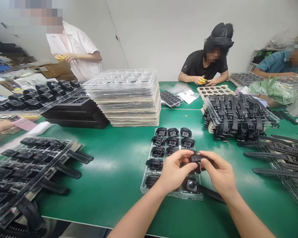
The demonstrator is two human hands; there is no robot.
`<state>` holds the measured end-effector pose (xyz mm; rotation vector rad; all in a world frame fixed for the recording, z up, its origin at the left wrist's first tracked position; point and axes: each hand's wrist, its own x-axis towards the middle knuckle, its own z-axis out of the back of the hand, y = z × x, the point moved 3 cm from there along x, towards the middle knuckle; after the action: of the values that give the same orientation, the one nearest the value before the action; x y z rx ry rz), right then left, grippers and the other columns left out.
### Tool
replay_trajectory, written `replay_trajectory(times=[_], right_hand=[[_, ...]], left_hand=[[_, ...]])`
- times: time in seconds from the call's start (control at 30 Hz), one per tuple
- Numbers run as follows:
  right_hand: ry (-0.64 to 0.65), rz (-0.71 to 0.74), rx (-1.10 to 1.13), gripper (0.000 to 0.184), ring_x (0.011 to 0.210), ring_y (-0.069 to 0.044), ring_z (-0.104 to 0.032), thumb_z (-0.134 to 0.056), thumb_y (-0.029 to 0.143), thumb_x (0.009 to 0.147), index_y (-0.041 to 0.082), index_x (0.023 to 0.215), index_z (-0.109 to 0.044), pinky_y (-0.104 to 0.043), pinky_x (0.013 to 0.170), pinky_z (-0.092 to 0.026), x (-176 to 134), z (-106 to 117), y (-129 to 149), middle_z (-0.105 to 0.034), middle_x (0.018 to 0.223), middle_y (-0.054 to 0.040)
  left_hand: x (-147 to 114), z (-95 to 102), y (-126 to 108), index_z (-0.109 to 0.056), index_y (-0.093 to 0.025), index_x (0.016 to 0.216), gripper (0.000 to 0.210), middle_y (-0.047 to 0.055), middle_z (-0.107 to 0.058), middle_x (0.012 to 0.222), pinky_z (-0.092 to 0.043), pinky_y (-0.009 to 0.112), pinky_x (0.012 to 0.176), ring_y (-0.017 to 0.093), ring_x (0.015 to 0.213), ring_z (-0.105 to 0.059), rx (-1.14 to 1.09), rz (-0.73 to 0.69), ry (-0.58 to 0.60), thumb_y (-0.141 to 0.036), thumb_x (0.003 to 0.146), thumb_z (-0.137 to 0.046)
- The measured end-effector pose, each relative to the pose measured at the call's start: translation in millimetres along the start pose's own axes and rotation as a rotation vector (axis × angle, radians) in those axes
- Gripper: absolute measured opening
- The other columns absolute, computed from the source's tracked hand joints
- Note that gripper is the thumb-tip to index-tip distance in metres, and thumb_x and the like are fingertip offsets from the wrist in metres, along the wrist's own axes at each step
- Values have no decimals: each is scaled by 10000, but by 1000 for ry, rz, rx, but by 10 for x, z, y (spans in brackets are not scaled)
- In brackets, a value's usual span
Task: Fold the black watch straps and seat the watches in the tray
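Both my hands are closed on one black smartwatch (pixel 196 158), held above a clear plastic tray (pixel 147 188). My left hand (pixel 176 168) pinches the strap from the left with thumb and fingers. From the right, my right hand (pixel 220 170) grips the other part of the strap; the watch case is mostly hidden by my fingers. In the tray sit rows of watches with looped straps. Near its front right corner lies a watch (pixel 191 185) face down, its strap stretched out to the right under my right wrist.
Trays of watches (pixel 39 162) lie at left, more trays with loose straps (pixel 280 155) at right. A tall stack of clear trays (pixel 134 99) stands behind, beside black trays (pixel 76 112). Piled watches (pixel 233 112) stand at back right. Several people work around the green table (pixel 109 165).
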<state>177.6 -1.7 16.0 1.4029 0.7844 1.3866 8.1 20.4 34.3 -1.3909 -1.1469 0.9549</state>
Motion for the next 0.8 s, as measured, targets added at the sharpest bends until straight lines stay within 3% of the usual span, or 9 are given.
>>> replay_trajectory(times=[0.1, 0.23, 0.33, 0.47, 0.63, 0.7, 0.8], right_hand=[[21, -13, 24, 148, 744, -222, -695, -730, 382, 902, 293, 973, -824, -347, 628, -608, 9, 8, 15, -768, 1001, -64], [77, -4, 32, 152, 781, -241, -713, -730, 370, 893, 303, 984, -831, -391, 703, -629, -1, -43, 38, -787, 1017, -63], [-15, -18, 45, 168, 779, -253, -715, -732, 394, 888, 303, 987, -833, -419, 720, -628, -35, -82, 38, -793, 966, -59], [-59, -113, 66, 190, 610, -209, -658, -772, 430, 839, 287, 941, -843, -360, 582, -600, -39, -111, 4, -759, 764, -38], [-34, -306, 284, 302, 460, -154, -541, -795, 489, 809, 216, 934, -830, -284, 432, -490, 6, -80, -107, -597, 508, 9], [9, -325, 335, 311, 464, -143, -521, -791, 482, 819, 208, 964, -820, -273, 440, -476, 15, -77, -100, -588, 510, 13], [80, -300, 311, 312, 563, -156, -581, -834, 418, 774, 229, 1020, -800, -286, 517, -526, 19, -89, -16, -698, 691, -22]], left_hand=[[0, 8, 0, -760, -167, 1000, 270, 37, -705, 828, -571, 303, 736, 172, 775, -648, 25, -13, 37, -170, 730, -775], [0, 45, -3, -787, -180, 1002, 246, 49, -703, 864, -550, 297, 715, 165, 750, -640, 136, -100, 39, -160, 758, -754], [-5, 37, 9, -793, -202, 1037, 261, 48, -701, 869, -550, 304, 735, 166, 752, -640, 189, -134, 50, -166, 783, -743], [-26, 13, 16, -779, -197, 1055, 263, 52, -719, 891, -563, 308, 771, 173, 784, -657, 191, -144, 24, -159, 802, -720], [-23, 12, 18, -684, -166, 1150, 240, 104, -757, 1033, -599, 301, 787, 199, 910, -720, 106, -169, 108, -207, 920, -629], [-1, 50, -7, -703, -183, 1072, 165, 83, -768, 980, -599, 294, 747, 178, 847, -720, 283, -355, 81, -190, 958, -583], [-23, 75, -68, -701, -197, 1085, 223, 68, -774, 931, -604, 334, 748, 182, 818, -711, 629, -839, 25, -118, 978, -522]])
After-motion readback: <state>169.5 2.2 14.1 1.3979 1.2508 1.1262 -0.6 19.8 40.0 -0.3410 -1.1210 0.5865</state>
